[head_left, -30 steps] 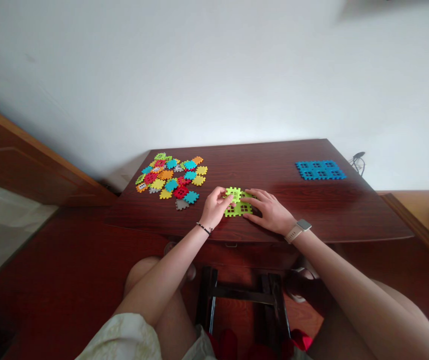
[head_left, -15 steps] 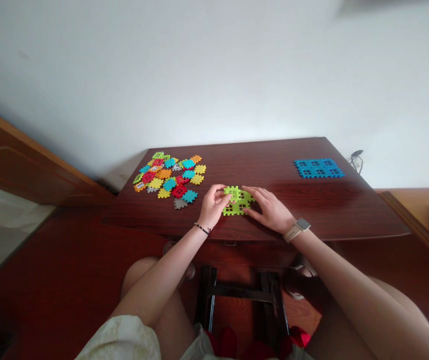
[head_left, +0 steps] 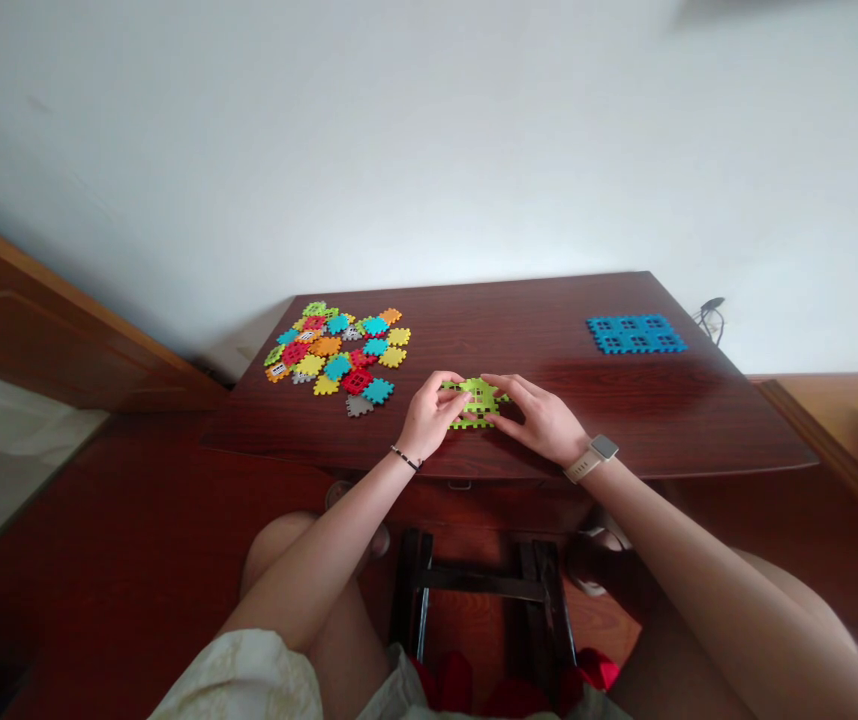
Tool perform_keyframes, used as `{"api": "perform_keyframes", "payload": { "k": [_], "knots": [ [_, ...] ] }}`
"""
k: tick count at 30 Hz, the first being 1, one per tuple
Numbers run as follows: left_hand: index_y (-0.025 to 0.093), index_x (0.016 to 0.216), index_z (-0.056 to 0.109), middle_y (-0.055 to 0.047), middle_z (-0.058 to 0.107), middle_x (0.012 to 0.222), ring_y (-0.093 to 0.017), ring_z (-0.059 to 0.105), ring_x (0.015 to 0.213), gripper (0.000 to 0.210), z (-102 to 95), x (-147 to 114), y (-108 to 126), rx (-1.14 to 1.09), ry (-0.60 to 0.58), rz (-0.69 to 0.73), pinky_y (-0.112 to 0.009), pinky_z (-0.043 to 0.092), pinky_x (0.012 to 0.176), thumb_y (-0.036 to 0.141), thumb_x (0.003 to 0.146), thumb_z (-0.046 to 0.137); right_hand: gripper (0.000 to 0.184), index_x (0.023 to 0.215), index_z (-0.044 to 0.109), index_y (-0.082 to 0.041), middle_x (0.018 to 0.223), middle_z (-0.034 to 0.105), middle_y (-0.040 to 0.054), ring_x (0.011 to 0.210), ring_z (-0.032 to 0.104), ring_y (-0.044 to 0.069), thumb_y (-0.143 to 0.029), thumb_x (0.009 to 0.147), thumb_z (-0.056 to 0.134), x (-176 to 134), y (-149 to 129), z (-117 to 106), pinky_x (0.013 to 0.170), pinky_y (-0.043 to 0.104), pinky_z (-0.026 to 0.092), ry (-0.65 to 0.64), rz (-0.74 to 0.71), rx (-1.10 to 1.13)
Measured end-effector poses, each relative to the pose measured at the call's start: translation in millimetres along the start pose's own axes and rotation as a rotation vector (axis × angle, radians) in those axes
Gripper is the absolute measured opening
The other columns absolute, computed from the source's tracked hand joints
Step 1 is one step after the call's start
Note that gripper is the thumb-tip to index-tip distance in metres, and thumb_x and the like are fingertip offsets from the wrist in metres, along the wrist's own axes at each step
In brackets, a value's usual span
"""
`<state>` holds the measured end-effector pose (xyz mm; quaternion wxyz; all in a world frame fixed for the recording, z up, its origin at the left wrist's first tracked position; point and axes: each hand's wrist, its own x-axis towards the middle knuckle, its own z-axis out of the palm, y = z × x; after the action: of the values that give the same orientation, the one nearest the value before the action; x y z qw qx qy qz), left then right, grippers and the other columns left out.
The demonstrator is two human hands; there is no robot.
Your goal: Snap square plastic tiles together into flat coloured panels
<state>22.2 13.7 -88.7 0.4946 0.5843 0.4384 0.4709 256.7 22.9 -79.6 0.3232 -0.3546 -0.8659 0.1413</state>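
Observation:
Near the front middle of the table, a group of lime-green interlocking tiles point(head_left: 463, 424) with window cut-outs lies flat, partly hidden by my hands. Over it is a single lime-green window tile point(head_left: 482, 392), pinched between the thumb and fingers of my left hand point(head_left: 431, 414). Curved around the right side of the green pieces, my right hand point(head_left: 540, 417) has its index finger at the far edge and its thumb near the front, gripping the joined tiles. Whether the single tile touches the ones below cannot be made out.
A loose pile of colourful interlocking tiles point(head_left: 328, 345) covers the table's left part. At the back right lies a blue joined panel point(head_left: 635, 335) with window cut-outs. The wall point(head_left: 474, 150) rises behind the dark wooden table point(head_left: 489, 320); a black cable point(head_left: 712, 315) hangs at right.
My left hand has moved slightly right with the single green tile, which now sits more over the middle of the joined green tiles. My right hand has stayed nearly in place.

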Motion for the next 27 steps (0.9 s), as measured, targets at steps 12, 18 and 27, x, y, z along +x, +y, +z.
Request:
{"api": "perform_keyframes", "payload": {
  "k": [12,18,27],
  "knots": [
    [0.022,0.111,0.054,-0.002,0.078,0.088,-0.020,0.080,0.072,0.036,0.1,-0.7,-0.9,-0.025,-0.071,-0.016,-0.028,0.062,0.068,0.043,0.093,0.077,0.047,0.143,0.055,-0.027,0.126,0.077,0.0103,0.102,0.080,0.030,-0.047,0.103,0.068,-2.2,3.7,3.5,0.086,0.044,0.065,-0.024,0.046,-0.007],
    [0.021,0.124,0.054,-0.006,0.079,0.103,-0.021,0.081,0.080,0.047,-2.2,-1.9,2.8,-0.058,-0.150,-0.007,-0.032,0.064,0.078,0.042,0.091,0.081,0.047,0.143,0.052,-0.026,0.124,0.077,0.0103,0.104,0.079,0.031,-0.046,0.103,0.066,-2.9,4.4,3.7,0.087,0.045,0.065,-0.036,0.069,-0.005],
    [0.022,0.138,0.055,-0.011,0.078,0.125,-0.023,0.079,0.104,0.056,-5.2,-2.9,0.8,0.084,-0.192,0.091,-0.036,0.062,0.095,0.027,0.089,0.082,0.047,0.147,0.050,-0.027,0.126,0.076,0.0104,0.104,0.078,0.030,-0.042,0.104,0.062,-2.3,1.3,-0.1,0.090,0.046,0.064,-0.040,0.058,0.010]
  ]
}}
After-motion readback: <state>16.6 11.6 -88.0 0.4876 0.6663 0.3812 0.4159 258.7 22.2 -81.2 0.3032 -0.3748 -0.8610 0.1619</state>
